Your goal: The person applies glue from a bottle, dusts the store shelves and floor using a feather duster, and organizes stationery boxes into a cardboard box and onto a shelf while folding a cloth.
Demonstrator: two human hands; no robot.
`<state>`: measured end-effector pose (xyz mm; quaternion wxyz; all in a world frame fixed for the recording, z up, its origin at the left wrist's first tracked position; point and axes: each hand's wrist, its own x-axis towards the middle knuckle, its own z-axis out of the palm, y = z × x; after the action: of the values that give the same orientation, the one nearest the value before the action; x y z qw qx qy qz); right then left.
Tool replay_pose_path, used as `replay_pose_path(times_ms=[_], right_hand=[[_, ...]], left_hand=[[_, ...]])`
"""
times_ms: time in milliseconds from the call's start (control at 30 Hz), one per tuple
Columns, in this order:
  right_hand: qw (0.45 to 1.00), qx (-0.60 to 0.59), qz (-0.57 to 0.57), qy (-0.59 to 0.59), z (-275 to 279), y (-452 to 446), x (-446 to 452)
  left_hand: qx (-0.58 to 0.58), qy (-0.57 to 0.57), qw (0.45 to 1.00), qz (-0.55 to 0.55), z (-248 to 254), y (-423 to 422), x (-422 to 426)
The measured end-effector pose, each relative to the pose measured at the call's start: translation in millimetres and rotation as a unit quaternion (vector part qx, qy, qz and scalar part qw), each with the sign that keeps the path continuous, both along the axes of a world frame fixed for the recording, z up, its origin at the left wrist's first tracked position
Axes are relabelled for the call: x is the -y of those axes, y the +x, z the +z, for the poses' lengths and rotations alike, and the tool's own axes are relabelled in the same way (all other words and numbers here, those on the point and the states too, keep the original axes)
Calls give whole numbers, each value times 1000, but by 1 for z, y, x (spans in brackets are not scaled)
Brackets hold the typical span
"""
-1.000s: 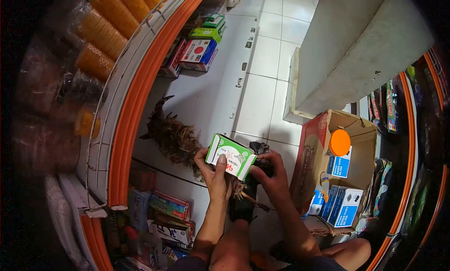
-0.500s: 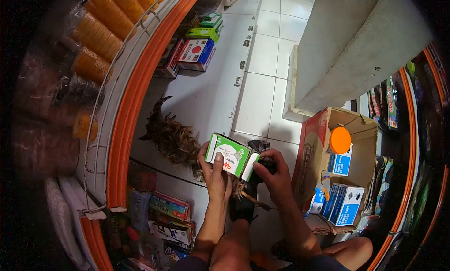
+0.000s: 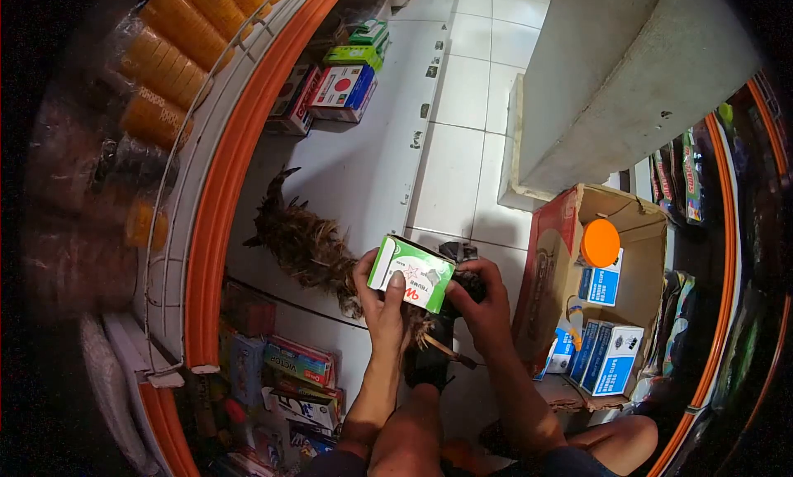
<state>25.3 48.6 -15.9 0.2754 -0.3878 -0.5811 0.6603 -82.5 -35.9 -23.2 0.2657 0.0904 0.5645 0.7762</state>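
White floor tiles run down a narrow shop aisle between stocked shelves, with a thick grey pillar at the upper right. Held up over the aisle, just in front of the seated person's legs, is a green-and-white box whose face shows a red W-like mark, a star outline and the word THUMB. The left hand grips its left end, thumb flat across the printed face and fingers wrapped behind. At the opposite end, the right hand pinches the edge between thumb and forefinger.

Just left of the hands, a brown feather duster lies across a white shelf; a wooden handle shows below the box. To the right stands an open carton holding blue-and-white binder clip boxes and something with a round orange lid. Farther up the white shelf sit a red, white and blue box and green boxes. Orange rolls in clear wrap line the upper left, behind a wire rail.
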Motion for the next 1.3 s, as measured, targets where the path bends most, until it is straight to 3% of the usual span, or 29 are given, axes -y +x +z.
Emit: replay_pose_path(times_ms=[200,300,400,567,667,867,967,1100,1300], right_hand=[[993,-60,-33,-100,-2,6,-4],[987,-62,-32,-145,4,12,-10],[985,-140,0,-103,8,14,-16],[994,-66,4,-89,20,11,-20],[966,-134,-46,-217,9,14,-24],[970,-101,-65,-210,12,17,-22],[976,-84,-72,-190,15,17,-19],[990,-26,-57,-125,19,19,-17],[990,-25,-45,-129,22,23,-17]], left_hand=[[-65,-3,997,-29,1,-3,5],[-169,-114,976,-79,18,-4,6],[-158,-127,976,-86,31,1,4],[-194,-145,965,-102,34,4,8],[-159,-141,969,-124,37,2,10],[-191,-182,954,-140,44,-1,10],[-287,-254,912,-143,47,2,8],[-351,-269,888,-125,46,3,6],[-327,-277,890,-157,46,-3,9]])
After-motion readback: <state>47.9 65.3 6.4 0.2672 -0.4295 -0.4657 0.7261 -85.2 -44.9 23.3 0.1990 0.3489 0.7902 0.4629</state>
